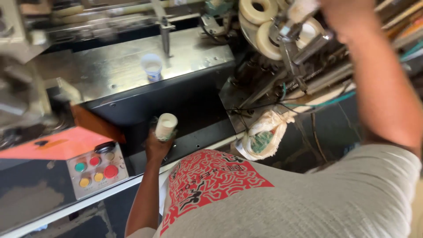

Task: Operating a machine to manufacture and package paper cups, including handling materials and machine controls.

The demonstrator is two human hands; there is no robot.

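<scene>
Left hand point(157, 147) fingers wrap a paper cup point(165, 127); right hand point(339, 17), cut off above, fingers' state unclear.

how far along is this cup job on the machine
Done: one blue-banded cup already stands on the steel plate. In hand: the left hand grips a white paper cup in front of the machine's black panel, while the right hand is up at the white rolls. Left: the held cup isn't set down anywhere yet; how many more remain isn't visible.
</scene>
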